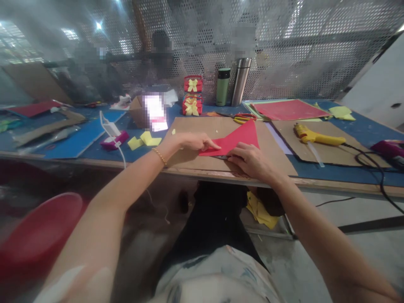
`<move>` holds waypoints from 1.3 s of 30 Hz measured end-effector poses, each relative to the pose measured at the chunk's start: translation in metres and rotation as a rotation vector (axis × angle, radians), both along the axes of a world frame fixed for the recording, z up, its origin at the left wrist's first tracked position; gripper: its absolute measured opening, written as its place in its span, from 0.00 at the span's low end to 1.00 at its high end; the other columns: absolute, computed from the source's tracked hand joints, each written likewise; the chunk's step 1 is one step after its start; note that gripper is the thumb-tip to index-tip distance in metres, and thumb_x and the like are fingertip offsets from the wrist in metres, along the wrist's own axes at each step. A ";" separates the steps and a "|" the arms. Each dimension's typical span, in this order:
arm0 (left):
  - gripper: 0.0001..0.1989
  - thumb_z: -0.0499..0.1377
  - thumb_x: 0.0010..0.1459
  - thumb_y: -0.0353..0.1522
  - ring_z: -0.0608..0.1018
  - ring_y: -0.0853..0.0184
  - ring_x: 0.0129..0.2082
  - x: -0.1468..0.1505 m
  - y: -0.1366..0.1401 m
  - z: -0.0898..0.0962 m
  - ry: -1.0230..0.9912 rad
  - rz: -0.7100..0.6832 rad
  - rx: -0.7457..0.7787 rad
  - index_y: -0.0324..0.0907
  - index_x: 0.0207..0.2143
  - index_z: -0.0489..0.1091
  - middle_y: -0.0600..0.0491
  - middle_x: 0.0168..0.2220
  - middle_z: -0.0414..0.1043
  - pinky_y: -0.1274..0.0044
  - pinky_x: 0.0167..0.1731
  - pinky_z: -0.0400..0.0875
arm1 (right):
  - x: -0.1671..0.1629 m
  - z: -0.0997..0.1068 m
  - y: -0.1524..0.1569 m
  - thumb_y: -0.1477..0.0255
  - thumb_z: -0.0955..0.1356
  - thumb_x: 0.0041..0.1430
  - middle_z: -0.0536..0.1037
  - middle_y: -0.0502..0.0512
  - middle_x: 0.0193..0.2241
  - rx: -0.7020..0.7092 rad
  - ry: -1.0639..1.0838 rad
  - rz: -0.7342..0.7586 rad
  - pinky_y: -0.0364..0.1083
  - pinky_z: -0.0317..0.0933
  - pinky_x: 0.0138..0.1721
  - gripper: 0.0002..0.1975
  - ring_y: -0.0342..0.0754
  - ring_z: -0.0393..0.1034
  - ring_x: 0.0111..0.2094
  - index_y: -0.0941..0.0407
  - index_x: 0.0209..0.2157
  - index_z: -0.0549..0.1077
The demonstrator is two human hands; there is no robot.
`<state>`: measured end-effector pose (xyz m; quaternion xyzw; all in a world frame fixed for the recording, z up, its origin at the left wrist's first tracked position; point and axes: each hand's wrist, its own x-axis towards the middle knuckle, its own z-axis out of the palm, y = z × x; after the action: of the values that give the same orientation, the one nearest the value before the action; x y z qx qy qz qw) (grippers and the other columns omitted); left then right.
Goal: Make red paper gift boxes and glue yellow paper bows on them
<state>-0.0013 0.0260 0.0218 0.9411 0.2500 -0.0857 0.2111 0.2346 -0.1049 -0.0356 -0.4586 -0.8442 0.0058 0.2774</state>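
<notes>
A sheet of red paper (241, 135) lies on a brown cardboard sheet (186, 126), its right part raised to a corner. My left hand (197, 142) rests at its left side, index finger stretched out and pressing on the paper, the other fingers bent. At the lower right edge of the paper, my right hand (249, 159) is closed, fingers curled. A thin grey metal tool (221, 157) pokes out from under its fingertips along the paper's edge; most of it is hidden, so its kind cannot be made out.
Scissors (244, 118) lie behind the cardboard. A yellow glue gun (322, 136) with a black cord is at right. Red boxes with yellow bows (192, 105), a green flask (223, 87) and a steel flask (241, 82) stand behind. Yellow paper pieces (145, 139) lie left.
</notes>
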 end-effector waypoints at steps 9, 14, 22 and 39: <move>0.40 0.51 0.47 0.23 0.63 0.66 0.28 0.000 -0.001 0.002 0.013 0.016 -0.028 0.50 0.63 0.74 0.55 0.26 0.72 0.75 0.34 0.58 | -0.002 -0.001 -0.002 0.71 0.64 0.71 0.77 0.58 0.35 0.002 -0.011 0.017 0.47 0.58 0.41 0.11 0.51 0.70 0.38 0.55 0.37 0.79; 0.41 0.51 0.46 0.24 0.60 0.66 0.28 0.000 -0.003 0.004 0.028 0.019 -0.016 0.49 0.64 0.73 0.56 0.25 0.70 0.75 0.33 0.57 | -0.012 -0.002 0.002 0.70 0.64 0.71 0.75 0.59 0.35 0.006 -0.085 -0.013 0.48 0.56 0.40 0.12 0.51 0.68 0.37 0.56 0.36 0.78; 0.40 0.52 0.44 0.26 0.58 0.65 0.27 -0.002 -0.003 0.003 -0.011 0.046 -0.048 0.51 0.61 0.76 0.57 0.24 0.69 0.74 0.32 0.56 | -0.011 0.000 0.000 0.69 0.62 0.72 0.75 0.58 0.35 -0.011 -0.051 0.036 0.48 0.56 0.39 0.14 0.51 0.68 0.37 0.56 0.37 0.78; 0.37 0.54 0.49 0.26 0.64 0.66 0.26 -0.001 -0.005 0.005 0.006 0.056 -0.001 0.53 0.62 0.75 0.55 0.30 0.79 0.74 0.31 0.58 | -0.028 0.002 -0.003 0.70 0.64 0.71 0.76 0.59 0.37 -0.015 0.001 0.109 0.48 0.59 0.42 0.12 0.51 0.70 0.39 0.55 0.38 0.79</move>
<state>-0.0018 0.0214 0.0267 0.9333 0.2768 -0.0828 0.2132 0.2069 -0.1078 -0.0333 -0.4139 -0.8677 0.0274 0.2738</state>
